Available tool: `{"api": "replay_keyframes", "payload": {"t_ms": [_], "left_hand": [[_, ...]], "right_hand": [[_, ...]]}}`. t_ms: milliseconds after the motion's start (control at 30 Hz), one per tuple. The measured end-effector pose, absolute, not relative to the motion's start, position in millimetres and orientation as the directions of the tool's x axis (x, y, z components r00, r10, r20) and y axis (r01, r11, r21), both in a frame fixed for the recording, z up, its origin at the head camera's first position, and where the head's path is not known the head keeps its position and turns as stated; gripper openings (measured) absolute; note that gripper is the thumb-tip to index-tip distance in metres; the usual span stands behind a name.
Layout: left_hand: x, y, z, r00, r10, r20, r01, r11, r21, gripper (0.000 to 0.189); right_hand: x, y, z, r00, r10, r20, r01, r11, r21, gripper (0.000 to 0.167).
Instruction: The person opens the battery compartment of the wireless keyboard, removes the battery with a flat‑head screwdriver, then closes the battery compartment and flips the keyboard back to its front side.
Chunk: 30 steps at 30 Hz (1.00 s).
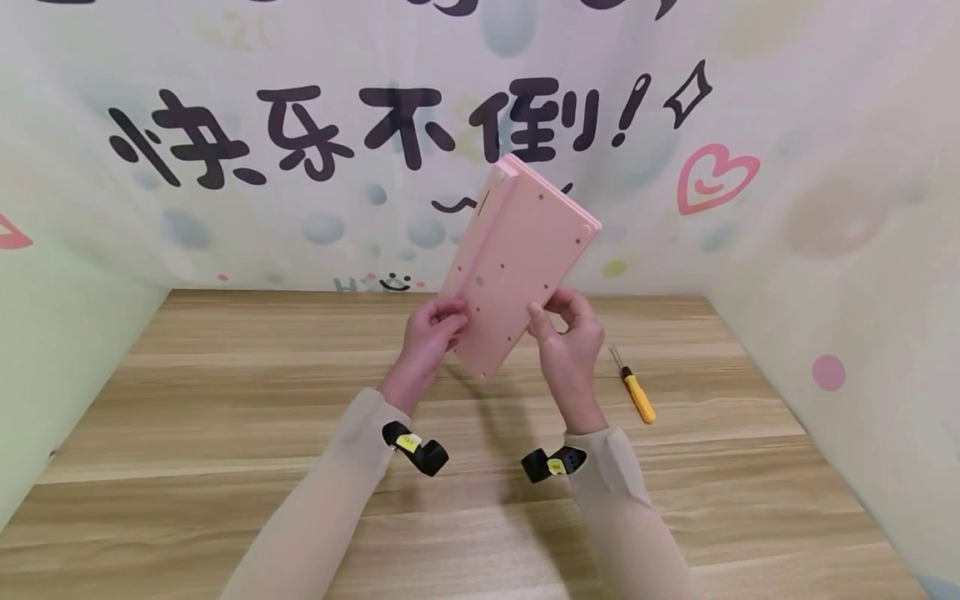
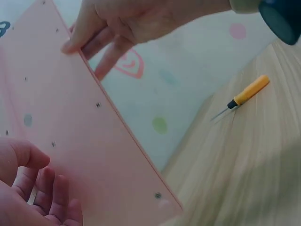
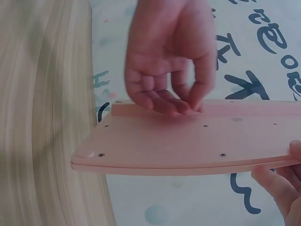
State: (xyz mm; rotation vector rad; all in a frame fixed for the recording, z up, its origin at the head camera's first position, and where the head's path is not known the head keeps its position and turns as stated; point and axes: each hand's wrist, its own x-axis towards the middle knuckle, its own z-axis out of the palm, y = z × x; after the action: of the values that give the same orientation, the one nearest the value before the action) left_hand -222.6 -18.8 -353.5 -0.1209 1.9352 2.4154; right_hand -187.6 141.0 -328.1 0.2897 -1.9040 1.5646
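Note:
A pink keyboard [image 1: 517, 250] is held up at a slant above the table, its underside with small screws and a raised ridge toward me. My right hand [image 1: 572, 343] grips its right long edge, thumb on the underside and fingers behind. On the other side, my left hand [image 1: 429, 337] has its fingers curled, with thumb and fingertips close together at the underside by the ridge. In the right wrist view, the left hand [image 3: 171, 56] shows nothing between its fingertips; a very small thing could be hidden there. The keys are out of sight.
A screwdriver [image 1: 639, 398] with a yellow handle lies on the wooden table [image 1: 247, 400], right of the right hand. Behind the table hangs a printed white cloth [image 1: 345, 242], with pale walls at both sides. Each wrist carries a black camera.

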Motion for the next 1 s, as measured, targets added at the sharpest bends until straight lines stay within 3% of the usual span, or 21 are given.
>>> {"api": "replay_keyframes", "payload": {"t_ms": [233,600,1000], "left_hand": [[-223.9,-19.3,-373.8,-0.982,-0.057,-0.178,-0.159,-0.241,0.957,0.022],[-222.9,-16.5,-394.6,-0.941,-0.074,-0.33,-0.265,-0.445,0.856,0.031],[-224.4,-18.8,-410.6,-0.935,0.005,-0.354,-0.289,-0.589,0.755,0.024]], "right_hand": [[-189.9,144.2,-326.8,-0.741,0.238,0.628,-0.579,0.247,-0.777,0.021],[-190.8,146.8,-323.7,-0.741,0.278,0.611,-0.576,0.203,-0.791,0.019],[-190.1,151.3,-322.5,-0.762,0.321,0.563,-0.559,0.113,-0.821,0.019]]}}
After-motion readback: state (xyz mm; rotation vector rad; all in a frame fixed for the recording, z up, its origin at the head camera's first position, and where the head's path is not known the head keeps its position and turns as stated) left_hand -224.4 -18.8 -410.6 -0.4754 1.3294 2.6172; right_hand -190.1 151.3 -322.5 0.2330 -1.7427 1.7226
